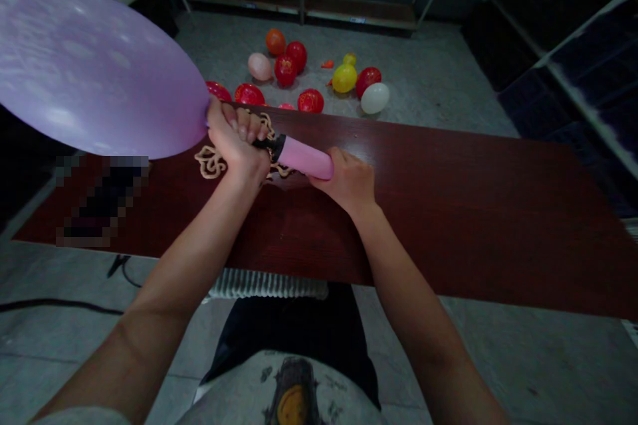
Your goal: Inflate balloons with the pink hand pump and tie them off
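Note:
A large purple balloon (109,73), inflated, fills the upper left. My left hand (238,133) is closed around the balloon's neck and the black nozzle end of a pink hand pump (305,158); its fingers hide where the two meet. Wrapped round the pump's other end is my right hand (346,179). The pump lies slantwise between both hands, just above the table. Beneath my left hand, partly covered, is a tan curly-shaped ornament (210,163).
The dark red table (473,212) runs across the view. A blurred-out dark object (104,202) lies on its left part. Beyond it, several small balloons (286,71) rest on the grey floor. Shelving (359,16) stands at the back, with more racks on the right. A black cable (60,304) is at lower left.

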